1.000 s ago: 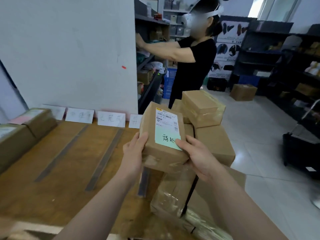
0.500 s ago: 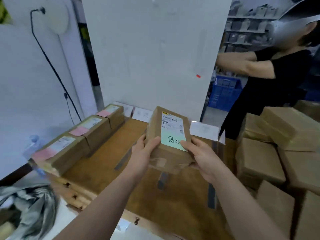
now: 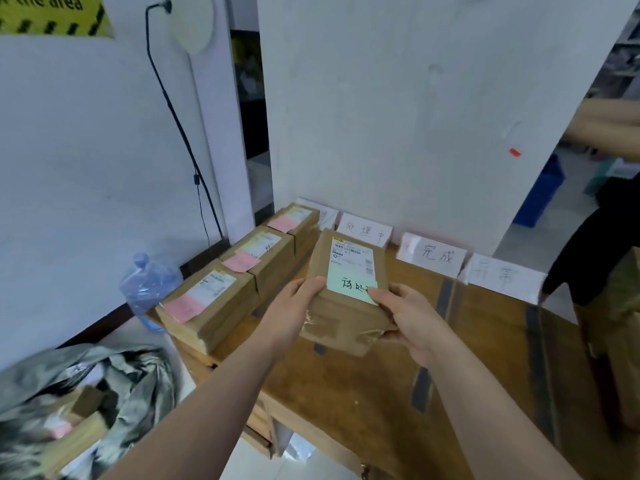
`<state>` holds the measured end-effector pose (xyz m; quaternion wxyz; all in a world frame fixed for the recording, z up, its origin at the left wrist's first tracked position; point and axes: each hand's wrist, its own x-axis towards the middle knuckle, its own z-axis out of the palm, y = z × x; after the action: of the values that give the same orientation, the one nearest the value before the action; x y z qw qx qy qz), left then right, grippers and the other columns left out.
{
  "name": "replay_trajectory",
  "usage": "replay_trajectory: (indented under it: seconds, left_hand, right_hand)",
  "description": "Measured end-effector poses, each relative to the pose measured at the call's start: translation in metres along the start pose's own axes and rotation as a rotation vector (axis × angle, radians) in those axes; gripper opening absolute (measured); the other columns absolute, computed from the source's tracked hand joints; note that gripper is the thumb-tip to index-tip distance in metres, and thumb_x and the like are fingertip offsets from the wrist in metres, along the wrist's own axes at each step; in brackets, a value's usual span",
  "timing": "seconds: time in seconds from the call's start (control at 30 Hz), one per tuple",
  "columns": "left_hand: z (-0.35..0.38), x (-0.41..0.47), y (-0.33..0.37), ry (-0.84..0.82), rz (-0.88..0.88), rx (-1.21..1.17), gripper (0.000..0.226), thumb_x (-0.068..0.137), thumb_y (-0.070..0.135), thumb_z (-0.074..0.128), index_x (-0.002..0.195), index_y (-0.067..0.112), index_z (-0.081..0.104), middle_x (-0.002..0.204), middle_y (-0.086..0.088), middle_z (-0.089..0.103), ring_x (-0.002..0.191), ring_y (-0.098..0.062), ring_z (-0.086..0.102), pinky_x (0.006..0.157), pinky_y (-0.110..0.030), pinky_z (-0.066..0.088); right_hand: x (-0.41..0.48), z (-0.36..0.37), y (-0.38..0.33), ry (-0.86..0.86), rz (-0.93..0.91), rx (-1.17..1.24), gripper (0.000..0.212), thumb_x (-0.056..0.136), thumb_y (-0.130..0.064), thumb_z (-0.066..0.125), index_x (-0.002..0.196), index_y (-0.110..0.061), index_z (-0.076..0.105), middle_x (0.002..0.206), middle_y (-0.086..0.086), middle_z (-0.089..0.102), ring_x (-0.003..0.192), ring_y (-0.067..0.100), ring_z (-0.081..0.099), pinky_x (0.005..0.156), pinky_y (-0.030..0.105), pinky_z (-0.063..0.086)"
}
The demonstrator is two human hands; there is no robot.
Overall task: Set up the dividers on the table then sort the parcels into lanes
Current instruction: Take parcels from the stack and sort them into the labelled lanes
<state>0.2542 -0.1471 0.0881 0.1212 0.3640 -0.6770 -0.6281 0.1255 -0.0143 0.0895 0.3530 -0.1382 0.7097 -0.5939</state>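
I hold a brown cardboard parcel (image 3: 346,292) with a shipping label and a green handwritten note above the wooden table (image 3: 363,403). My left hand (image 3: 294,313) grips its left side and my right hand (image 3: 408,317) grips its right side near the bottom. Three parcels with pink notes (image 3: 207,306), (image 3: 259,261), (image 3: 298,223) lie in a row along the table's left lane. Dark tape dividers (image 3: 433,348), (image 3: 536,358) run front to back across the table. White lane cards (image 3: 365,232), (image 3: 433,254), (image 3: 502,277) lean on the wall at the back.
A clear water bottle (image 3: 149,285) stands left of the table. A grey plastic bag (image 3: 86,393) with items lies at lower left. Another person in black (image 3: 602,220) stands at the right, by more brown boxes (image 3: 623,323). A white wall backs the table.
My view has swung left from the box stack toward the table. Both hands carried the green-noted parcel over the table, near the left lanes.
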Motion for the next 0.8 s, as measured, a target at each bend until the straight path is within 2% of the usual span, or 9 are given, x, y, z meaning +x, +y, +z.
replay_trajectory:
  seconds: [0.1, 0.2, 0.27, 0.37, 0.47, 0.53, 0.67, 0.73, 0.8]
  left_hand:
    - [-0.011, 0.022, 0.002, 0.01, -0.033, 0.006, 0.07, 0.071, 0.076, 0.047, 0.122, 0.031, 0.062, 0.112, 0.008, 0.07, 0.108, -0.019, 0.063, 0.105, -0.047, 0.041]
    - [-0.022, 0.049, 0.003, 0.005, -0.043, -0.018, 0.046, 0.085, 0.067, 0.044, 0.107, 0.034, 0.069, 0.104, 0.008, 0.074, 0.104, -0.019, 0.066, 0.105, -0.046, 0.043]
    - [-0.031, 0.068, 0.008, 0.01, -0.053, -0.022, 0.049, 0.077, 0.071, 0.045, 0.1, 0.037, 0.071, 0.102, 0.008, 0.075, 0.103, -0.019, 0.067, 0.105, -0.047, 0.044]
    - [-0.044, 0.097, 0.015, 0.024, -0.037, -0.017, 0.058, 0.067, 0.074, 0.044, 0.1, 0.036, 0.072, 0.098, 0.008, 0.076, 0.1, -0.019, 0.069, 0.102, -0.048, 0.046]
    - [-0.058, 0.127, 0.021, 0.039, -0.031, -0.017, 0.048, 0.08, 0.068, 0.044, 0.1, 0.035, 0.071, 0.096, 0.007, 0.076, 0.096, -0.019, 0.07, 0.099, -0.047, 0.049]
    - [-0.07, 0.149, 0.026, 0.05, -0.026, -0.012, 0.038, 0.092, 0.057, 0.041, 0.099, 0.033, 0.07, 0.097, 0.006, 0.075, 0.096, -0.018, 0.069, 0.099, -0.046, 0.05]
    - [-0.102, 0.204, 0.037, -0.002, 0.024, 0.031, 0.04, 0.094, 0.052, 0.038, 0.105, 0.032, 0.071, 0.108, 0.007, 0.073, 0.102, -0.017, 0.066, 0.098, -0.045, 0.05]
    - [-0.119, 0.235, 0.044, -0.041, 0.043, 0.04, 0.039, 0.099, 0.044, 0.037, 0.111, 0.027, 0.07, 0.115, 0.006, 0.07, 0.103, -0.016, 0.064, 0.096, -0.04, 0.05]
    - [-0.137, 0.268, 0.049, -0.077, 0.052, 0.096, 0.037, 0.101, 0.04, 0.036, 0.105, 0.025, 0.07, 0.11, 0.002, 0.07, 0.104, -0.02, 0.063, 0.099, -0.043, 0.049]
  right_hand:
    - [0.026, 0.013, -0.008, -0.006, 0.006, -0.023, 0.028, 0.093, -0.029, 0.062, 0.118, -0.021, 0.053, 0.104, -0.003, 0.071, 0.089, 0.018, 0.071, 0.079, 0.042, 0.06]
    - [0.052, 0.022, -0.02, -0.017, 0.001, -0.045, 0.027, 0.092, -0.029, 0.063, 0.118, -0.023, 0.055, 0.103, -0.005, 0.072, 0.089, 0.017, 0.07, 0.08, 0.043, 0.059]
    - [0.071, 0.029, -0.028, -0.021, -0.015, -0.062, 0.026, 0.092, -0.031, 0.062, 0.117, -0.024, 0.057, 0.101, -0.008, 0.072, 0.087, 0.015, 0.069, 0.082, 0.043, 0.058]
    - [0.098, 0.04, -0.043, -0.027, -0.028, -0.065, 0.03, 0.093, -0.031, 0.061, 0.123, -0.024, 0.056, 0.102, -0.008, 0.071, 0.088, 0.014, 0.068, 0.071, 0.036, 0.06]
    - [0.124, 0.056, -0.057, -0.027, -0.023, -0.042, 0.033, 0.094, -0.027, 0.061, 0.126, -0.024, 0.055, 0.105, -0.008, 0.07, 0.089, 0.015, 0.068, 0.056, 0.028, 0.057]
    - [0.144, 0.069, -0.064, -0.012, -0.022, -0.032, 0.034, 0.094, -0.026, 0.061, 0.128, -0.024, 0.055, 0.106, -0.009, 0.07, 0.091, 0.013, 0.067, 0.059, 0.03, 0.057]
    - [0.19, 0.1, -0.079, 0.036, -0.028, -0.009, 0.034, 0.094, -0.024, 0.061, 0.128, -0.022, 0.057, 0.106, -0.009, 0.069, 0.092, 0.011, 0.065, 0.076, 0.036, 0.058]
    - [0.215, 0.117, -0.086, 0.06, -0.038, 0.013, 0.029, 0.095, -0.023, 0.06, 0.124, -0.022, 0.058, 0.102, -0.012, 0.068, 0.089, 0.009, 0.064, 0.072, 0.033, 0.057]
    - [0.238, 0.134, -0.093, 0.096, -0.038, 0.027, 0.027, 0.095, -0.023, 0.059, 0.121, -0.026, 0.057, 0.1, -0.014, 0.066, 0.088, 0.008, 0.062, 0.069, 0.03, 0.056]
